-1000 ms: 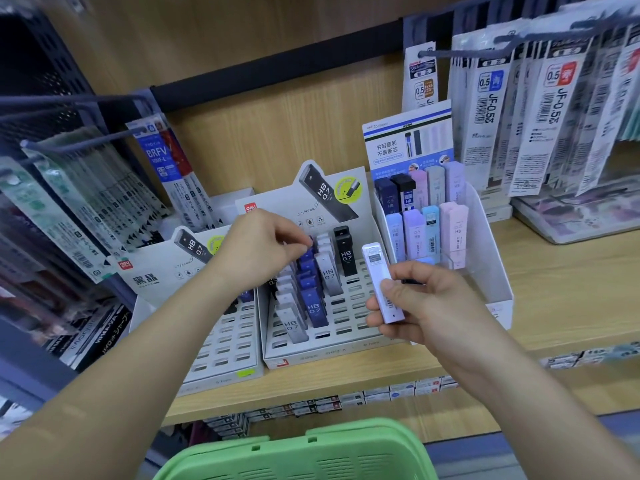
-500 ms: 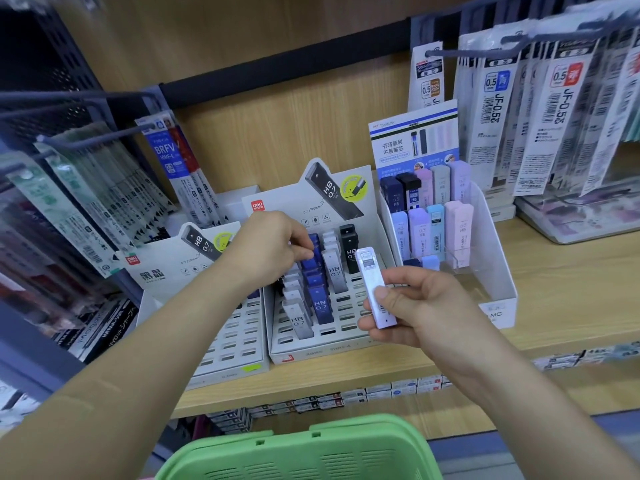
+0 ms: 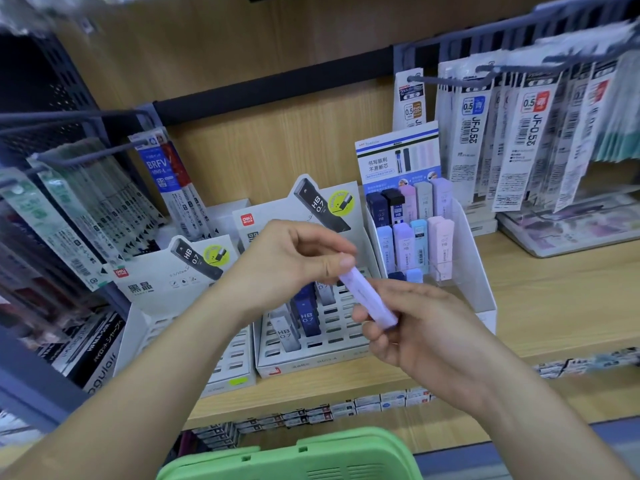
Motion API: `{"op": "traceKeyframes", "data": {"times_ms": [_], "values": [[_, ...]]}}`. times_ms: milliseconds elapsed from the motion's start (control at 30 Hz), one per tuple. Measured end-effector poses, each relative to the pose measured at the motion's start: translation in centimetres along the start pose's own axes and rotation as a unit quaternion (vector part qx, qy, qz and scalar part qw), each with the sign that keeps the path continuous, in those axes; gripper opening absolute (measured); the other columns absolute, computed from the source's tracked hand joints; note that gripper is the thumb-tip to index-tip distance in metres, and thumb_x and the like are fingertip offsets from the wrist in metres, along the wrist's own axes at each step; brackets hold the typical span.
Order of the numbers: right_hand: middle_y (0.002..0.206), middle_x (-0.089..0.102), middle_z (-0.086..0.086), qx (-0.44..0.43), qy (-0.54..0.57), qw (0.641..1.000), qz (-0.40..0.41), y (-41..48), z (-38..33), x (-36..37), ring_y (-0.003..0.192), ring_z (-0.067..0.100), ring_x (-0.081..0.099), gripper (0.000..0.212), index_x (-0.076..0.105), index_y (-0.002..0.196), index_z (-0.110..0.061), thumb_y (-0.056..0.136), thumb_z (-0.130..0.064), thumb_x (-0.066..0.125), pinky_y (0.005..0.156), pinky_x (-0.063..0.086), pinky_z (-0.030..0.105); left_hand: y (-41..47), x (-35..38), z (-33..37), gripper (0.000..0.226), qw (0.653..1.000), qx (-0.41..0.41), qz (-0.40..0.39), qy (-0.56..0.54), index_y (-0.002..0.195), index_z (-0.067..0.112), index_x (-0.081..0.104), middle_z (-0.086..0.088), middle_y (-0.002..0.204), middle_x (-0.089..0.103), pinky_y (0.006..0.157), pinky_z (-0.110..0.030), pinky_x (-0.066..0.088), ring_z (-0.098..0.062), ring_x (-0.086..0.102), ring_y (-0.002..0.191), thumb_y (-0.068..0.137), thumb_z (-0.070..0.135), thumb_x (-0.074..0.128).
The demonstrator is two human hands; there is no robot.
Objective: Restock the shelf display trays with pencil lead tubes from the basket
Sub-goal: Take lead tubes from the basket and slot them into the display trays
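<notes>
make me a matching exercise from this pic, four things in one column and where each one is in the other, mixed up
Things
1. lilac tube
2. green basket
3. dark blue HB tube
4. JF-0.5 refill packs

Places
A. hanging at upper right
B. standing in the slotted tray
C. pinched by the left hand, held in the right hand
D. at the bottom edge of the view

Pairs: 1-C, 2-D, 3-B, 4-A

— What's on your arms?
— Bare skin only: my left forearm (image 3: 156, 368), right forearm (image 3: 519, 410), left hand (image 3: 291, 258) and right hand (image 3: 426, 327). My left thumbnail (image 3: 347, 262) looks trimmed short.
</notes>
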State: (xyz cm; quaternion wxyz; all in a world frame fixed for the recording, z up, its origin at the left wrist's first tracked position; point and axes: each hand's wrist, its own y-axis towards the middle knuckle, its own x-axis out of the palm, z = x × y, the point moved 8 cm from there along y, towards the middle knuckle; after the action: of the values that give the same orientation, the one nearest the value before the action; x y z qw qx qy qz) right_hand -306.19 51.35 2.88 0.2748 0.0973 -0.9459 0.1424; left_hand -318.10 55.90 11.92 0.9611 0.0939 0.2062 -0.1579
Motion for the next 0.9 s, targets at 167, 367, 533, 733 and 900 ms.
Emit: {"op": "traceKeyframes", "data": {"times_ms": [167, 367, 533, 733, 900], "values": [[0.070, 0.072, 0.008, -0.114, -0.182, 0.973, 0.090, -0.3, -2.3, -1.9, 0.053, 0.009, 0.061, 0.018, 0.071, 0.092, -0.008, 0.099, -0.014, 0.055, 0.050, 0.049, 0.019, 0.7, -0.1, -0.9, 0.008, 0.995, -0.023, 0.083, -0.042, 0.085, 0.006, 0.074, -0.010, 0.070, 0.071, 0.056, -0.016, 0.051, -0.008, 0.059, 0.056, 0.079, 0.012, 0.072], [0.073, 0.073, 0.013, -0.129, -0.157, 0.973, 0.110, -0.5, -3.0, -3.5, 0.057, 0.014, 0.065, 0.018, 0.072, 0.090, -0.007, 0.097, -0.011, 0.056, 0.055, 0.054, 0.021, 1.5, 1.8, -1.1, 0.025, 0.989, -0.050, 0.011, -0.139, 0.097, 0.008, 0.073, -0.013, 0.090, 0.074, 0.073, -0.019, 0.056, -0.017, 0.070, 0.081, 0.072, 0.007, 0.069], [0.074, 0.075, 0.006, -0.152, -0.179, 0.962, 0.136, -0.9, -3.9, -4.9, 0.059, 0.009, 0.063, 0.012, 0.074, 0.088, -0.014, 0.094, -0.014, 0.063, 0.052, 0.048, 0.017, 2.5, 2.1, 0.2, 0.017, 0.998, -0.014, 0.031, -0.060, 0.093, 0.011, 0.073, -0.009, 0.082, 0.074, 0.069, -0.019, 0.055, -0.015, 0.069, 0.074, 0.082, -0.001, 0.068], [0.075, 0.067, -0.011, -0.243, -0.278, 0.873, 0.317, -2.4, -7.4, -10.6, 0.066, 0.001, 0.059, 0.017, 0.070, 0.083, -0.027, 0.087, -0.011, 0.068, 0.060, 0.042, 0.020, 4.3, 0.7, 2.5, 0.018, 0.984, 0.072, 0.164, -0.008, 0.091, 0.023, 0.074, -0.001, 0.081, 0.074, 0.067, -0.017, 0.052, -0.011, 0.065, 0.071, 0.086, 0.006, 0.068], [0.112, 0.059, -0.006, -0.236, -0.376, 0.837, 0.319, -2.3, -8.4, -11.8, 0.107, 0.010, 0.053, 0.032, 0.064, 0.120, -0.031, 0.092, -0.015, 0.060, 0.091, 0.040, 0.026, 6.8, 1.6, 4.9, 0.020, 0.974, 0.107, 0.201, 0.015, 0.088, 0.026, 0.070, 0.001, 0.083, 0.072, 0.065, -0.027, 0.059, -0.013, 0.068, 0.075, 0.086, 0.006, 0.068]]}}
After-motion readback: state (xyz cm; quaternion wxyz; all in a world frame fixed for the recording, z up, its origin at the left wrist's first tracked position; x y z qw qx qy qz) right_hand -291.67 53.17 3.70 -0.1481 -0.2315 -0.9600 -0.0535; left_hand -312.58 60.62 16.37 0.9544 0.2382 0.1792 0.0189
